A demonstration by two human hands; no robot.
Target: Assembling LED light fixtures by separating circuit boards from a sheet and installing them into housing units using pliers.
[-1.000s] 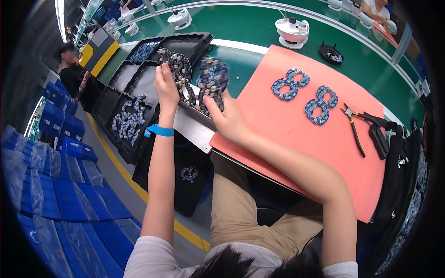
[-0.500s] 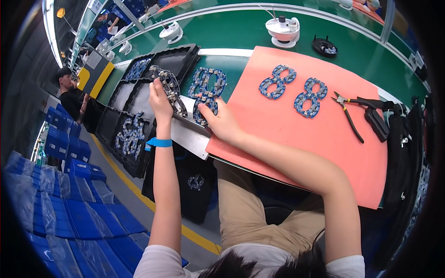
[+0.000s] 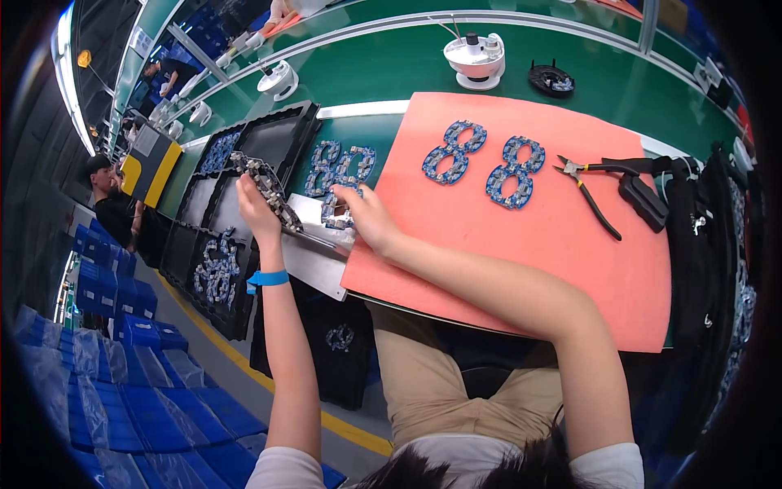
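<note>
Where the hands were raised over the far trays a second ago, both are now lower and nearer, down at the grey plate.

Left hand: the left hand (image 3: 259, 213) has come down with its fingers curled shut around a dark figure-eight strip (image 3: 269, 189), which sticks up and tilts away to the far left. A blue wristband (image 3: 269, 279) sits on that wrist.

Right hand: the right hand (image 3: 368, 218) now rests at the left edge of the pink mat (image 3: 521, 244), fingers bent and pinched on a blue figure-eight piece (image 3: 338, 213) that lies on the grey plate (image 3: 314, 257); how tight the pinch is I cannot tell.

What changed: the blue piece, held up in the air before, is now down on the plate, just beside the dark strip.

What it means: I judge the two parts are being brought together on the plate rather than carried about.

Waiting pieces: two more blue figure-eights (image 3: 342, 167) lie on the green table (image 3: 383, 73) just beyond the hands.

Finished-looking pair: two blue eights (image 3: 485, 163) lie apart on the mat, to the right.

Tools: cutting pliers (image 3: 588, 189) rest at the right of the mat, untouched.

Trays: black trays (image 3: 236, 163) stand at the far left, some holding blue pieces.

Bystander: a person in dark clothes (image 3: 110, 204) stands well off to the left.
</note>
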